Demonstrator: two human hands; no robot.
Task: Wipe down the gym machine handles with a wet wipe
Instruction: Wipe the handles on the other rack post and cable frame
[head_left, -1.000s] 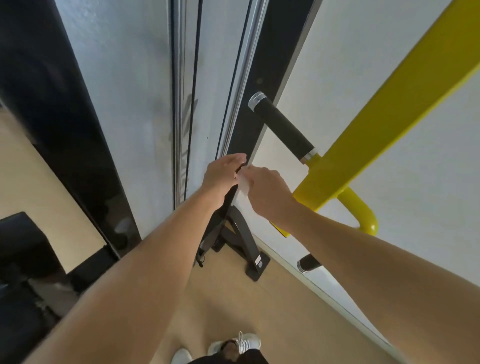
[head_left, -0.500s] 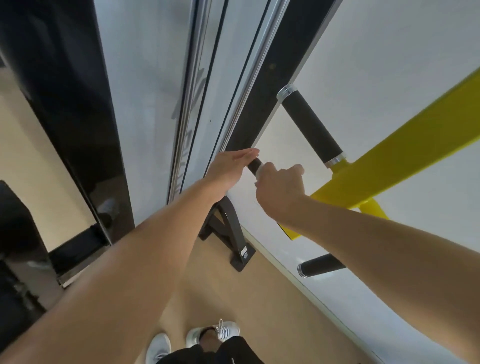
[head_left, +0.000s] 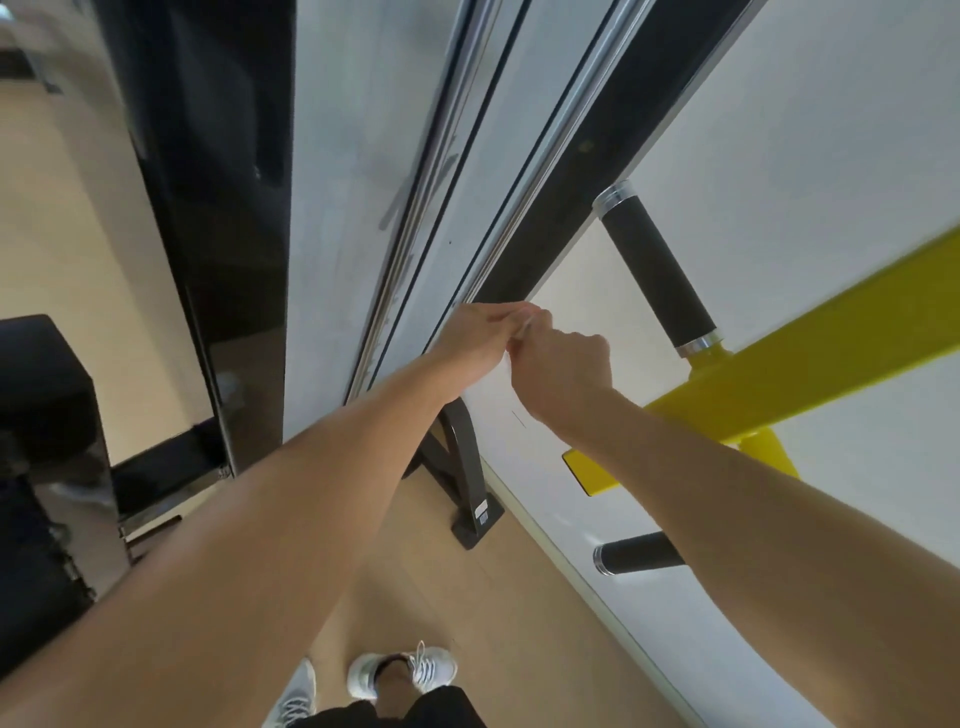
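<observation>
- Both hands meet mid-frame: left hand (head_left: 480, 338) and right hand (head_left: 563, 366), fingers curled, pinch a white wipe (head_left: 523, 328) between them; only a sliver shows.
- Upper handle (head_left: 655, 270), black with chrome ends, sits just right of the hands on the yellow arm (head_left: 810, 345); hands aren't touching it.
- Lower handle (head_left: 636, 553) pokes out below the right forearm.
- Sticker (head_left: 482, 512) on the black foot: print too blurred to read.

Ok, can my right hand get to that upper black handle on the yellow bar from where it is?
Probably yes. The right hand sits just left of the upper black handle, with only bare wall between them. It is busy pinching the wet wipe together with the left hand.
</observation>
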